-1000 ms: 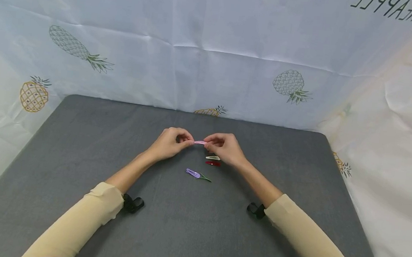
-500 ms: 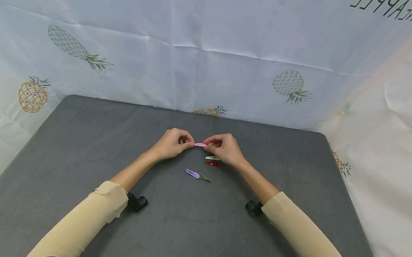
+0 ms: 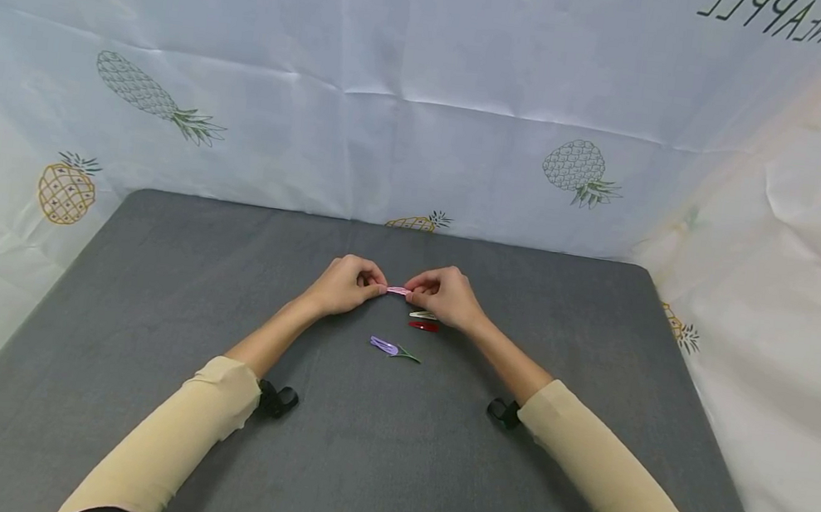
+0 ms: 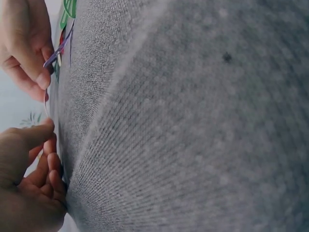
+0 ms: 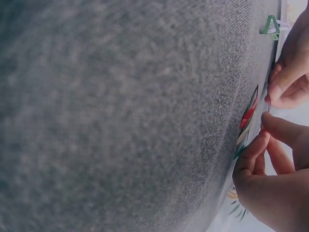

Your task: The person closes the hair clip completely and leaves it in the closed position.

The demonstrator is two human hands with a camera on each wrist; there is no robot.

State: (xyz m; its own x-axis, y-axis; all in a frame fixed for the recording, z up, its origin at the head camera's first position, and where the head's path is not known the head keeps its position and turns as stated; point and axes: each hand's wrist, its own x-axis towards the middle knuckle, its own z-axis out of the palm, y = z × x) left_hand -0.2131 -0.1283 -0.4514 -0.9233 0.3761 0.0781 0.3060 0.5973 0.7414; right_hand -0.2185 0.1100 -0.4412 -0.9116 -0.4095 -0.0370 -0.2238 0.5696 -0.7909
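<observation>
A pink snap hair clip (image 3: 398,290) spans the gap between both hands over the far middle of the table. My left hand (image 3: 347,285) pinches its left end between thumb and fingers, and my right hand (image 3: 447,297) pinches the other end. The fingertips cover both ends, so only the middle strip shows. From the side, in the left wrist view, the clip (image 4: 46,104) looks like a thin line. Just in front of the right hand lie a cream hair clip (image 3: 423,315) and a red hair clip (image 3: 423,325), side by side.
Nearer the person, a purple hair clip (image 3: 383,345) and a green hair clip (image 3: 406,356) lie end to end. A teal clip (image 5: 239,151) shows by the red one in the right wrist view. A pineapple-print cloth (image 3: 446,59) hangs behind the grey table (image 3: 373,469).
Both hands have come slightly toward the person with the pink clip, still pinched at both ends. The forearms have drawn a little closer together. The clips on the table stay put.
</observation>
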